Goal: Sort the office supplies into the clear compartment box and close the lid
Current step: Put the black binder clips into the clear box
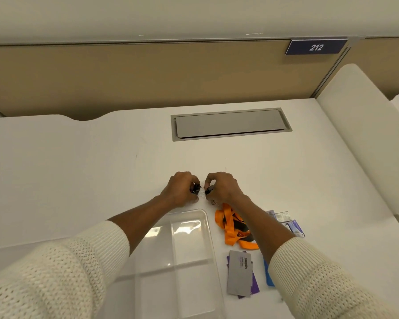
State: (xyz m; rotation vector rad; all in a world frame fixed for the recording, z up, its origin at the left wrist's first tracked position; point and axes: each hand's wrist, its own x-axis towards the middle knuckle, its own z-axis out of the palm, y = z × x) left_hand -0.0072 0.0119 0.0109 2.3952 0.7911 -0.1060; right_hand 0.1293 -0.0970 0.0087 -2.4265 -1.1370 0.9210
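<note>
We are pinching small black binder clips point(202, 191) with both hands: the left hand point(181, 189) is curling around one cluster, the right hand point(221, 188) nipping another. The clear compartment box point(207, 226) is lying open just nearer us, under the left forearm, its long axis running toward us; compartments look empty.

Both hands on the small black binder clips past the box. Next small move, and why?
Probably carry the small black binder clips back and drop them into a compartment of the clear plastic compartment box. Left hand and right hand are each closed on clips just beyond the box, whose visible compartments look empty.
</note>
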